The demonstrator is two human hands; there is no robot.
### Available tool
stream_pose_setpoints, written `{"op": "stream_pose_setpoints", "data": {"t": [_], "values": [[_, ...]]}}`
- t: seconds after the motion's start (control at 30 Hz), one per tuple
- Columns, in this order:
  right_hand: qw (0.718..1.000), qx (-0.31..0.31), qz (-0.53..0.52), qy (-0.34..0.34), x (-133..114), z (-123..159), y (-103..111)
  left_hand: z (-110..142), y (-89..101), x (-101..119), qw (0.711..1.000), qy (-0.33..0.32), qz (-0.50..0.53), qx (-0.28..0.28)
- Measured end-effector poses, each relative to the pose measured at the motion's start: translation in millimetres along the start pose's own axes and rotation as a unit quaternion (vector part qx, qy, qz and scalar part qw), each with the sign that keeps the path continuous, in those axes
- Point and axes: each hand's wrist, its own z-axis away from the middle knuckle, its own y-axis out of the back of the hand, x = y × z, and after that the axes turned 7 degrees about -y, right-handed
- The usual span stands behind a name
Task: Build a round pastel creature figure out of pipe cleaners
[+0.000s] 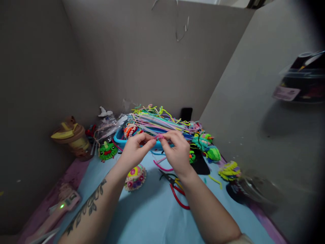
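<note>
Between my fingertips, above the front of a blue tray, is a small pink twisted piece of pipe cleaner (pixel 159 136). My left hand (pixel 138 147) pinches its left end between thumb and forefinger. From the other side my right hand (pixel 177 149) is closed on it the same way. Below my hands lies a loose magenta pipe cleaner (pixel 162 166). Red-handled scissors (pixel 175 189) rest on the blue cloth, partly under my right wrist. A round decorated pipe-cleaner piece (pixel 136 177), with pink and purple flowers, sits beside my left forearm.
Pastel pipe cleaners (pixel 157 121) heap over the blue tray (pixel 118 138). Green pipe-cleaner figures (pixel 108 151) stand left and right of it. A lidded cup (pixel 73 139) is at far left, a pink glue gun (pixel 62 208) at front left. A blurred clear jar (pixel 261 188) stands right.
</note>
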Motion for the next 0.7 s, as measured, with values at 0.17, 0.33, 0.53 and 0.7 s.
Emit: {"op": "stream_pose_setpoints", "data": {"t": [0.17, 0.33, 0.53, 0.7], "values": [[0.999, 0.017, 0.039, 0.013, 2.1, 4.4, -2.0, 0.8, -4.1, 2.5, 0.999, 0.032, 0.033, -0.009], [0.994, 0.010, 0.107, 0.007, 3.8, 8.0, -3.6, -0.7, -7.0, 5.0, 0.999, 0.030, 0.024, -0.006], [0.986, 0.010, 0.166, 0.016, 3.3, 11.8, -7.3, -1.0, -11.0, 4.6, 1.000, 0.007, 0.020, 0.019], [0.995, 0.003, 0.101, 0.017, 2.2, 12.1, -10.9, -0.8, -8.8, 1.8, 1.000, -0.007, -0.007, 0.018]]}}
